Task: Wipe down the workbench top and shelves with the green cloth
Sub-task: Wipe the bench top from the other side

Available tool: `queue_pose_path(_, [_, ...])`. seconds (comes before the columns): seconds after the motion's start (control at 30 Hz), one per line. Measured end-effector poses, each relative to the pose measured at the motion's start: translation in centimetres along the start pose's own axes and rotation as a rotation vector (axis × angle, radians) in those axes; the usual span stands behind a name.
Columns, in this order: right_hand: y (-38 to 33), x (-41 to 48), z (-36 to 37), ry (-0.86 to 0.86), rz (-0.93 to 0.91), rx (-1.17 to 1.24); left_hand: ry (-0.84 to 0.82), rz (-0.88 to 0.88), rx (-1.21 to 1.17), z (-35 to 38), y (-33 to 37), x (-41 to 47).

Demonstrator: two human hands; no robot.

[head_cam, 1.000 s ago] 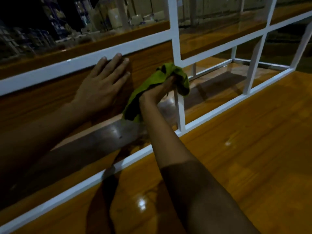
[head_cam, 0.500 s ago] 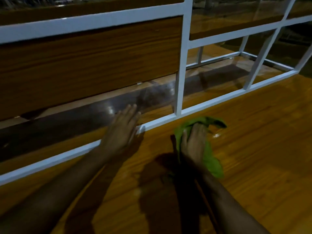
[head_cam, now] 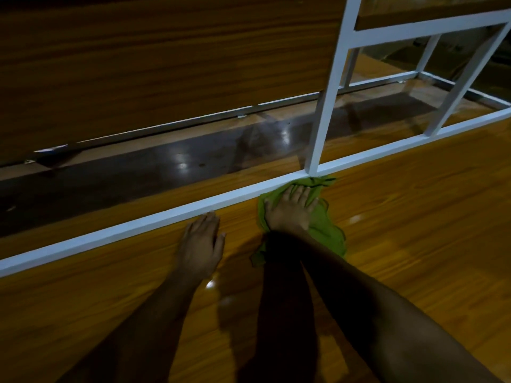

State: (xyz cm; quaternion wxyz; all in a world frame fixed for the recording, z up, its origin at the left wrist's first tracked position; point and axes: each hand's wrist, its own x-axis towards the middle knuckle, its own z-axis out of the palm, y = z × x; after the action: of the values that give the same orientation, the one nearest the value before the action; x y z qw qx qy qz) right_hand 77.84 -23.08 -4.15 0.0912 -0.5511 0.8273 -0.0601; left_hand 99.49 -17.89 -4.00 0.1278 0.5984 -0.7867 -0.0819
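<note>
Head view: flat right hand on green cloth, flat left hand on workbench.

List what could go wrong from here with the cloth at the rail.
1. The cloth is bunched against the foot of the post under the right hand; pushing on could snag it or jam fingertips into the rail.
2. Its loose tail trails by the wrist and may fold under, leaving streaks on the top.
3. The left hand rests flat on the glossy top; it might slide if leaned on.
</note>
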Motion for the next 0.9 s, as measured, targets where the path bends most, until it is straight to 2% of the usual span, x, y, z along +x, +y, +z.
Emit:
queue_pose_path(0.1, [-2.3,-2.2,0.4,0.003,-0.052,-0.043,0.046,-0.006,-0.011,0.1,0.0,-0.1])
queue_pose_path(0.23, [-3.4,-5.8,1.0,-0.054,-0.322,-0.110,0.089,-0.048,0.003,-0.1,0.1,-0.8])
queue_pose_path(0.33, [-0.7,-7.6,0.7,-0.118,-0.517,-0.114,0.058,-0.070,-0.002,-0.1,0.2,-1.5])
queue_pose_path(0.4, [2.8,-8.0,0.2,-0.135,-0.574,-0.102,0.024,-0.067,-0.004,-0.2,0.3,-2.1])
queue_pose_path(0.47, [7.1,-8.0,-0.5,-0.109,-0.537,-0.092,-0.019,-0.059,-0.002,-0.2,0.2,-3.0])
queue_pose_path(0.57, [12.9,-7.6,-1.9,-0.083,-0.376,-0.118,-0.046,-0.028,0.012,-0.3,0.1,-4.9])
queue_pose_path(0.63, [14.3,-7.0,-2.4,-0.066,-0.261,-0.140,-0.051,-0.002,-0.005,-0.3,0.1,-6.2])
queue_pose_path(0.77, [10.2,-5.4,-1.7,-0.042,-0.113,-0.099,-0.066,0.010,-0.041,-0.3,0.0,-8.2])
queue_pose_path(0.9, [3.2,-5.1,-0.4,-0.056,-0.190,-0.081,-0.069,-0.003,-0.053,-0.6,-0.1,-9.6])
